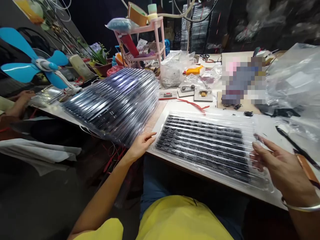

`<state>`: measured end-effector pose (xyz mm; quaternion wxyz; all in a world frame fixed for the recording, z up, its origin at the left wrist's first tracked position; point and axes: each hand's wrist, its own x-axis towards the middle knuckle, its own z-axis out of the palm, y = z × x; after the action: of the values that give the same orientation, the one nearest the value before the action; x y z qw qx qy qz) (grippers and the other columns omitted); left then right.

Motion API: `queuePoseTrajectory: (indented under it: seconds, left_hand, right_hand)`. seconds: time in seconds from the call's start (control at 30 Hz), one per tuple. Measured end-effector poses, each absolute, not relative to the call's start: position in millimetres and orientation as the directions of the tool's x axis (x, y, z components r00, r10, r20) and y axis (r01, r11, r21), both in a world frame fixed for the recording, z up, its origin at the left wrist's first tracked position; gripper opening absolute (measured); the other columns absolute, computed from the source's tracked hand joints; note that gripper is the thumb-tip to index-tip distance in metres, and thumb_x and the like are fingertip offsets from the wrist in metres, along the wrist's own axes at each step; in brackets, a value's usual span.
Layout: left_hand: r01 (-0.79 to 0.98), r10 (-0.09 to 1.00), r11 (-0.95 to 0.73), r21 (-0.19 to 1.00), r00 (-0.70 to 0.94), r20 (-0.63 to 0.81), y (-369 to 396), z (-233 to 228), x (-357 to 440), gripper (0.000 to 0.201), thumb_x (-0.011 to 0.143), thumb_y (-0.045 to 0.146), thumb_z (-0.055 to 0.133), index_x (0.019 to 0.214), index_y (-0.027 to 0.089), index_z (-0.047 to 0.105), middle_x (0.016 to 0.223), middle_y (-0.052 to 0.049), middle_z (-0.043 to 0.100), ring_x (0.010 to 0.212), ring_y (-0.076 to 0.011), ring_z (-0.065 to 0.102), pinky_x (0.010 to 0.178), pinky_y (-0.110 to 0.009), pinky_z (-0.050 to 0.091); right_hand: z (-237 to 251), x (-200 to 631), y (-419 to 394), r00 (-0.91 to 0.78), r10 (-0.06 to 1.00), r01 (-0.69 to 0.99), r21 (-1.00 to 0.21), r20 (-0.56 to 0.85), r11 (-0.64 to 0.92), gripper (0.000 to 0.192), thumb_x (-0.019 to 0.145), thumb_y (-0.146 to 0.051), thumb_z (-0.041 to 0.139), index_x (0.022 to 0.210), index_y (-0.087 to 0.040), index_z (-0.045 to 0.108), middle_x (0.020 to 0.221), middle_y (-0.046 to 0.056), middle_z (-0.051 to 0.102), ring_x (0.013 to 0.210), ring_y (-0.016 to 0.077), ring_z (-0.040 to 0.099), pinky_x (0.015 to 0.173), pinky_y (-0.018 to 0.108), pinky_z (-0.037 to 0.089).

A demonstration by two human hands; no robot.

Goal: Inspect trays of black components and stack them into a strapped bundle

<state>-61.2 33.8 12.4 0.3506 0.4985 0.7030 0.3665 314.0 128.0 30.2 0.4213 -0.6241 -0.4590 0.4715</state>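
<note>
A clear ribbed plastic tray (205,146) lies on the white table in front of me, its grooves filled with rows of small black parts. My left hand (141,146) is beside the tray's left corner, index finger and thumb stretched towards it and nothing visible in its grasp. At the opposite end, my right hand (281,163) has its thumb and curled fingers at the clear right edge of the tray. Part of those fingers shows blurred through the plastic. To the left, a stack of similar ribbed trays (117,103), also with dark parts, overhangs the table edge.
Behind the tray are red ties (193,105), small fixture blocks (203,95) and a pink rack (160,40). A blue fan (42,64) stands at left. Clear plastic bags (297,80) and a black tool (296,143) lie at right. Another person's hand (25,96) shows far left.
</note>
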Motion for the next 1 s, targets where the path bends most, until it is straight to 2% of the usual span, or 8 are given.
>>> queuePoseTrajectory:
  seconds: [0.1, 0.2, 0.27, 0.37, 0.5, 0.8, 0.9, 1.0]
  left_hand:
    - [0.519, 0.961, 0.235, 0.822, -0.250, -0.118, 41, 10, -62, 0.053, 0.083, 0.045, 0.049, 0.122, 0.010, 0.059, 0.098, -0.010, 0.068, 0.088, -0.0215, 0.061, 0.081, -0.034, 0.047]
    - [0.656, 0.966, 0.186, 0.732, -0.256, -0.016, 51, 7, -64, 0.054, 0.083, 0.045, 0.046, 0.120, 0.008, 0.060, 0.094, -0.010, 0.065, 0.083, -0.0206, 0.060, 0.077, -0.034, 0.048]
    - [0.744, 0.965, 0.166, 0.647, -0.257, 0.047, 60, 9, -65, 0.054, 0.085, 0.045, 0.043, 0.120, 0.007, 0.059, 0.095, -0.011, 0.063, 0.083, -0.0210, 0.060, 0.077, -0.035, 0.049]
    - [0.848, 0.969, 0.118, 0.517, -0.211, 0.125, 75, 15, -59, 0.053, 0.088, 0.042, 0.039, 0.123, 0.008, 0.057, 0.107, -0.014, 0.060, 0.094, -0.0232, 0.059, 0.087, -0.038, 0.047]
    - [0.933, 0.986, -0.026, 0.358, -0.035, 0.163, 98, 22, -41, 0.048, 0.092, 0.038, 0.035, 0.128, 0.011, 0.052, 0.132, -0.014, 0.051, 0.122, -0.0255, 0.047, 0.104, -0.042, 0.035]
    - [0.980, 0.997, -0.003, 0.200, -0.011, 0.070, 114, 17, -28, 0.049, 0.094, 0.032, 0.030, 0.131, 0.006, 0.048, 0.136, -0.013, 0.050, 0.126, -0.0248, 0.045, 0.106, -0.039, 0.034]
    - [0.999, 0.997, -0.032, 0.035, 0.029, 0.075, 113, 9, -13, 0.054, 0.094, 0.041, 0.032, 0.136, 0.009, 0.044, 0.145, -0.012, 0.039, 0.135, -0.0314, 0.030, 0.108, -0.049, 0.028]
    - [0.989, 0.988, -0.147, -0.019, 0.148, 0.041, 115, -3, 5, 0.065, 0.093, 0.049, 0.028, 0.143, 0.008, 0.030, 0.151, -0.012, 0.023, 0.140, -0.0295, 0.019, 0.111, -0.051, 0.019]
  right_hand:
    - [28, 322, 129, 0.053, 0.970, 0.371, -0.897, -0.237, -0.240, 0.083, 0.061, -0.060, 0.072, 0.129, -0.016, 0.053, 0.056, 0.001, 0.055, 0.046, 0.0157, 0.049, 0.037, 0.027, 0.039]
    - [23, 328, 135, -0.115, 0.984, 0.646, -0.762, -0.136, -0.030, 0.071, 0.074, -0.070, 0.051, 0.118, -0.015, 0.057, 0.050, -0.001, 0.049, 0.044, 0.0175, 0.045, 0.042, 0.031, 0.038]
    - [18, 334, 142, -0.179, 0.983, 0.802, -0.583, -0.028, 0.130, 0.068, 0.080, -0.072, 0.037, 0.107, -0.014, 0.062, 0.050, 0.002, 0.052, 0.047, 0.0206, 0.049, 0.049, 0.034, 0.040]
    - [13, 339, 156, -0.142, 0.983, 0.939, -0.297, 0.119, 0.172, 0.067, 0.087, -0.065, 0.028, 0.108, -0.013, 0.064, 0.064, 0.008, 0.062, 0.059, 0.0265, 0.058, 0.057, 0.037, 0.042]
    - [13, 329, 169, -0.217, 0.942, 0.939, -0.210, 0.256, 0.273, 0.053, 0.094, -0.046, 0.030, 0.121, -0.010, 0.057, 0.096, 0.014, 0.064, 0.076, 0.0249, 0.061, 0.062, 0.035, 0.046]
    - [10, 307, 167, -0.361, 0.917, 0.933, 0.052, 0.171, 0.357, 0.039, 0.095, -0.031, 0.037, 0.125, -0.014, 0.056, 0.104, 0.014, 0.060, 0.084, 0.0252, 0.056, 0.072, 0.037, 0.041]
    - [4, 306, 164, -0.359, 0.912, 0.933, 0.113, 0.201, 0.342, 0.039, 0.096, -0.029, 0.036, 0.126, -0.013, 0.054, 0.119, 0.019, 0.056, 0.100, 0.0303, 0.053, 0.077, 0.040, 0.039]
    - [-3, 304, 165, -0.415, 0.876, 0.909, 0.146, 0.247, 0.389, 0.041, 0.096, -0.023, 0.030, 0.125, -0.005, 0.053, 0.136, 0.022, 0.046, 0.118, 0.0340, 0.044, 0.087, 0.045, 0.036]
